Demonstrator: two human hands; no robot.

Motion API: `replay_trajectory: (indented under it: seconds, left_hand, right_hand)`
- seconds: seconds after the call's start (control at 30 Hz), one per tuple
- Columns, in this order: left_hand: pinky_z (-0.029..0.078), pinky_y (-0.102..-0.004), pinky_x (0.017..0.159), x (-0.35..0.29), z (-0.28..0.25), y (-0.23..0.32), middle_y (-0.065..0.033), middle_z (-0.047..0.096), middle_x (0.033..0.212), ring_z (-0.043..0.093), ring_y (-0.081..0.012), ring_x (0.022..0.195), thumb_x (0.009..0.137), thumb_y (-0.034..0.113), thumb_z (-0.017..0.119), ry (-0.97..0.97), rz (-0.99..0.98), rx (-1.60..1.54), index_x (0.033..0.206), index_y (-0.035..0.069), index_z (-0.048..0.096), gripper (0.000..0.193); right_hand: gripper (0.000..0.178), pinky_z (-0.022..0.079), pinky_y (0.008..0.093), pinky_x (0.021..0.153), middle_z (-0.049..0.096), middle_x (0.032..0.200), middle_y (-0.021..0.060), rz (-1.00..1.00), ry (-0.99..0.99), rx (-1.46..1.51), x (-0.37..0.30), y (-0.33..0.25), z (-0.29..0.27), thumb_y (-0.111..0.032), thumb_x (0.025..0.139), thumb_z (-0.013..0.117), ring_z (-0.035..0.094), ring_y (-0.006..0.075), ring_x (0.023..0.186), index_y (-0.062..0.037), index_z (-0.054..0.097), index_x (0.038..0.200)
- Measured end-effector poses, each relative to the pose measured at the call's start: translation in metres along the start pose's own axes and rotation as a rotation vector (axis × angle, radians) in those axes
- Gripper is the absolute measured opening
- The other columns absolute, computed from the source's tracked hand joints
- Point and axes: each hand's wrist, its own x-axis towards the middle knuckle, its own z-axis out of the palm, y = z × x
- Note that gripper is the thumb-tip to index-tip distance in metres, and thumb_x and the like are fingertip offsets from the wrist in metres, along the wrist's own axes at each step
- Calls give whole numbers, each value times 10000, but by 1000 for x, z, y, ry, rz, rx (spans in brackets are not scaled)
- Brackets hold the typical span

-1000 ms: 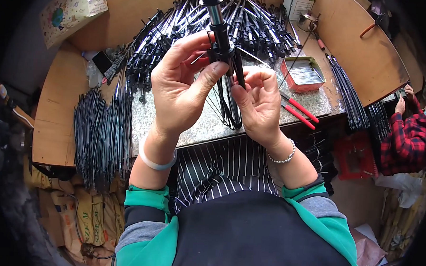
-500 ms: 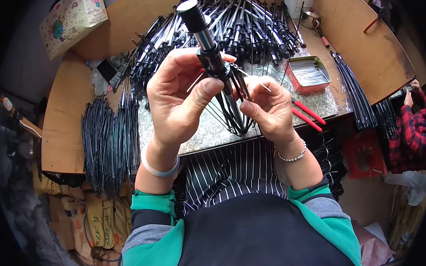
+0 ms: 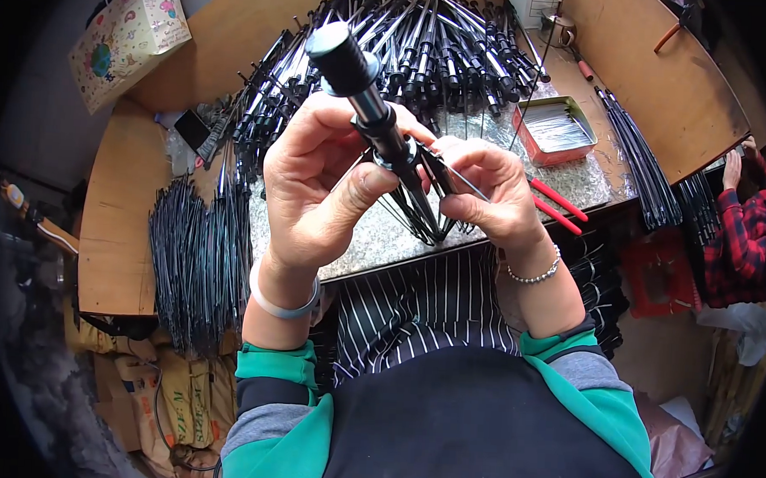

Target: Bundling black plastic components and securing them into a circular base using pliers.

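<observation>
A folded umbrella frame (image 3: 390, 144), black with a silver section of shaft, is held in the air above the middle of the bench's front edge, its thick end with a pale cap (image 3: 328, 38) tilted up toward the viewer and its dark ribs (image 3: 417, 213) slanting down toward that edge. Compared with half a second ago, the capped end has dipped lower, and a thin silver wire (image 3: 468, 182) by the collar now lies as a longer line slanting down across the fingers of the right hand (image 3: 506, 208). That hand has come up close to the collar, half closed, its thumb against the ribs and its fingertips partly hidden behind them; whether it also grips the wire cannot be told. The left hand (image 3: 308, 184) keeps its loose curl around the shaft, thumb in front, fingers behind. The shift suggests that the left steadies while the right does the fine work at the joint. Around them on the speckled bench (image 3: 361, 248), a red tin (image 3: 566, 153) of silver wires and a red-handled tool (image 3: 557, 217) sit toward the right, the tool's handles jutting past the front edge; a heap of similar frames (image 3: 425, 57) fills the back, and dark rib bundles (image 3: 195, 269) hang over the front edge at left.
</observation>
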Motion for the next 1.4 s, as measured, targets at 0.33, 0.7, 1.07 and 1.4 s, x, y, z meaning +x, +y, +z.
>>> replay_trajectory:
  seconds: [0.33, 0.7, 1.07, 1.4]
  left_hand:
    - [490, -340, 824, 0, 12, -4, -209, 536, 1075, 587, -219, 936, 842, 19, 576, 28, 51, 146, 1042, 16, 373, 285]
    - [502, -392, 826, 2, 7, -8, -224, 601, 957, 604, -299, 951, 834, -27, 567, 33, 12, 2, 995, 50, 349, 282]
    - [540, -370, 788, -1, 12, -16, -225, 610, 952, 628, -287, 907, 765, -131, 601, 160, 176, 112, 964, -13, 436, 284]
    - [538, -317, 787, -7, 20, -17, -158, 611, 942, 635, -233, 886, 710, -111, 680, 277, 262, 390, 1011, -51, 482, 365]
  right_hand:
    - [343, 450, 333, 856, 480, 1114, 165, -306, 145, -518, -13, 10, 14, 28, 770, 648, 542, 219, 959, 4, 546, 1097]
    - [358, 450, 346, 769, 562, 1053, 143, -544, 116, -941, -12, 13, 10, 52, 772, 585, 542, 257, 889, 13, 583, 1128]
    - [388, 463, 342, 761, 593, 1056, 191, -542, 211, -1038, -7, 18, 15, 70, 783, 547, 588, 262, 867, 32, 548, 1169]
    - [486, 478, 378, 767, 558, 1106, 236, -615, 189, -1289, -9, 21, 24, 65, 776, 563, 590, 318, 900, 79, 440, 1246]
